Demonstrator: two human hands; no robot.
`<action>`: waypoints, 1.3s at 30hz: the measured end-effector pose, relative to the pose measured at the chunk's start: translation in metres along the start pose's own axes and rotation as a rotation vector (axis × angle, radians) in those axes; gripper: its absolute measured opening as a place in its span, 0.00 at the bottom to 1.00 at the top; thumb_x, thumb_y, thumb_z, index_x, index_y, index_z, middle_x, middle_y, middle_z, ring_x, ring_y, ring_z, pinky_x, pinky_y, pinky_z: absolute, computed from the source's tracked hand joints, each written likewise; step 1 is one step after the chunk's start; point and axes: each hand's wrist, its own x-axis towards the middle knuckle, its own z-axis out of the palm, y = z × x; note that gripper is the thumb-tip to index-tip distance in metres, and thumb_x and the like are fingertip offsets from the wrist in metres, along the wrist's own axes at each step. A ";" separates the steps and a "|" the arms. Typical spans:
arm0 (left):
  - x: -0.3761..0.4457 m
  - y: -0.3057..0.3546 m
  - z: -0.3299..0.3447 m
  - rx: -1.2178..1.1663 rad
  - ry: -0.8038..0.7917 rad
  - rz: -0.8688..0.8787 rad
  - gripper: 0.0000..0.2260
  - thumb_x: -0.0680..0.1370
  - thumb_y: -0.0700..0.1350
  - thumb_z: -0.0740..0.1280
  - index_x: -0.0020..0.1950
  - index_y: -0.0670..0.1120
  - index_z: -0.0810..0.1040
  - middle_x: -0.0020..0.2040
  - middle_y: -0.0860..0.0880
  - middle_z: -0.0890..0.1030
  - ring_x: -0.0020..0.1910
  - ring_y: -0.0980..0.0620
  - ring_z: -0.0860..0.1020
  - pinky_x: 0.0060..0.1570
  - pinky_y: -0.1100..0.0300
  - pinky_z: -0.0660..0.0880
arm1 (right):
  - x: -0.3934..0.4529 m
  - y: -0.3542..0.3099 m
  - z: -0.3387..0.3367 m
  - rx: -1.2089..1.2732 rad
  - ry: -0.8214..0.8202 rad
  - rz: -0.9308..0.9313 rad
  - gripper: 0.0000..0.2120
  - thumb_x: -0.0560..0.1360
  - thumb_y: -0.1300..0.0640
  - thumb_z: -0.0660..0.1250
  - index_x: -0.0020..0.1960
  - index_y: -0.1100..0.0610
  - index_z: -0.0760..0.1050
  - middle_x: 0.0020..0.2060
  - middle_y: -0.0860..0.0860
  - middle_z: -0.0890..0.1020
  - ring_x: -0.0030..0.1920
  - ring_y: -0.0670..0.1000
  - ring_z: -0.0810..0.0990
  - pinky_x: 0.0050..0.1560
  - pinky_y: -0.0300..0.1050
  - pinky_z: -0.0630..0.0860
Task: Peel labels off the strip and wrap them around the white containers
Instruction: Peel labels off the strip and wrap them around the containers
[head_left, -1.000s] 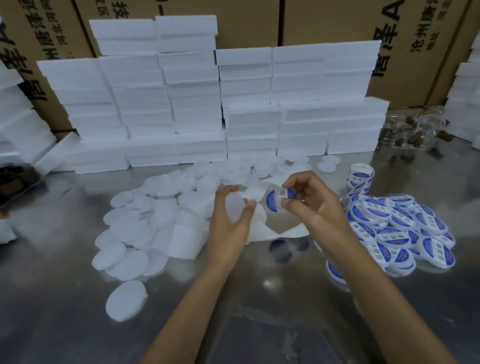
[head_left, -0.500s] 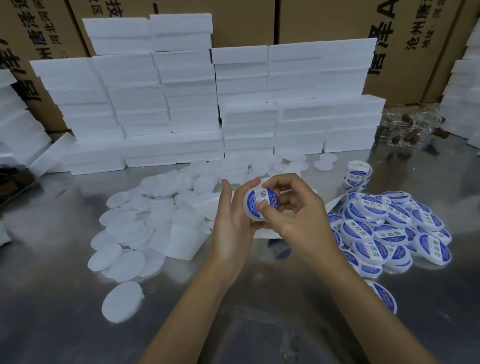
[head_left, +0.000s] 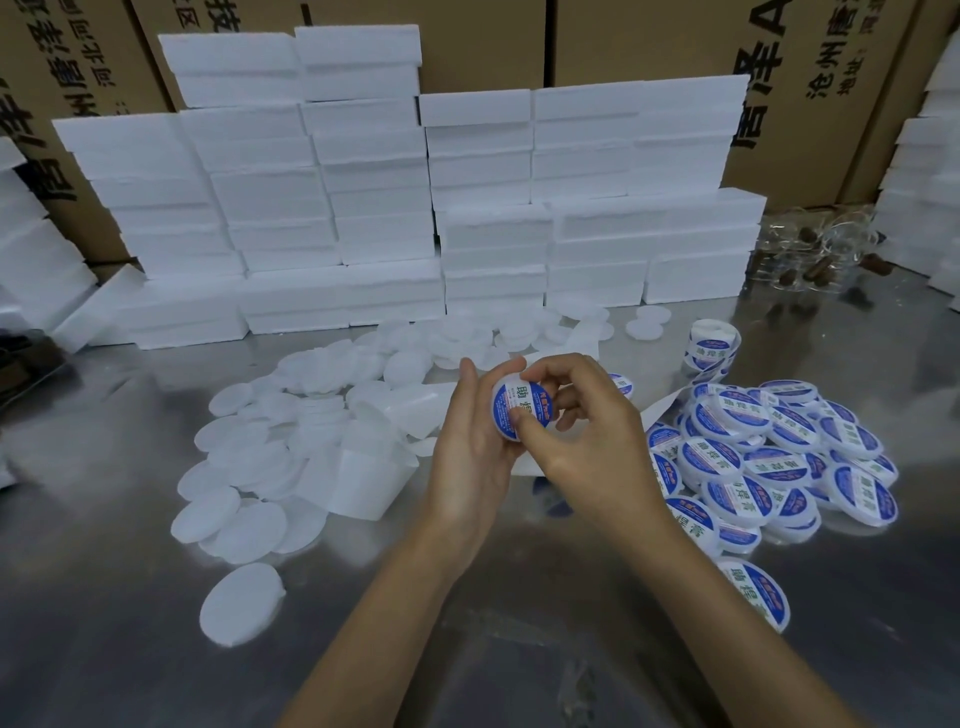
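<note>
Left hand (head_left: 470, 457) cups a white container (head_left: 519, 408) from behind, fingers curled round its rim. Right hand (head_left: 582, 436) pinches the same container, thumb pressing its blue label (head_left: 524, 413) flat. Unlabelled containers (head_left: 270, 457) lie loose on the counter (head_left: 104, 597) off the left hand; the labelled pile (head_left: 769, 467) sits just beside the right wrist, backing strip (head_left: 660, 413) beneath the hands. Risks, as judged: uneven thumb pressure could trap a crease or bubble; a skewed label sticks off-centre; a slipping grip drops the container into the pile.
</note>
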 end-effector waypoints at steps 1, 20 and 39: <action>0.000 0.000 0.000 0.000 0.011 -0.004 0.28 0.83 0.59 0.48 0.71 0.43 0.73 0.65 0.43 0.81 0.65 0.46 0.79 0.66 0.53 0.74 | 0.000 0.002 0.000 -0.020 0.003 -0.016 0.15 0.71 0.63 0.74 0.50 0.47 0.75 0.46 0.40 0.77 0.47 0.40 0.77 0.43 0.27 0.71; -0.005 0.009 -0.004 -0.430 -0.005 -0.166 0.29 0.81 0.63 0.58 0.71 0.42 0.74 0.64 0.37 0.80 0.60 0.40 0.82 0.56 0.48 0.80 | 0.000 0.018 -0.002 -0.264 -0.155 0.029 0.36 0.65 0.25 0.65 0.70 0.37 0.66 0.59 0.36 0.77 0.59 0.38 0.72 0.63 0.48 0.72; -0.005 -0.002 -0.005 0.263 -0.292 0.027 0.21 0.82 0.31 0.59 0.72 0.47 0.70 0.53 0.47 0.85 0.50 0.48 0.85 0.51 0.57 0.81 | 0.005 0.030 -0.009 -0.035 0.006 0.134 0.24 0.82 0.45 0.59 0.28 0.49 0.72 0.21 0.47 0.73 0.24 0.43 0.69 0.29 0.35 0.65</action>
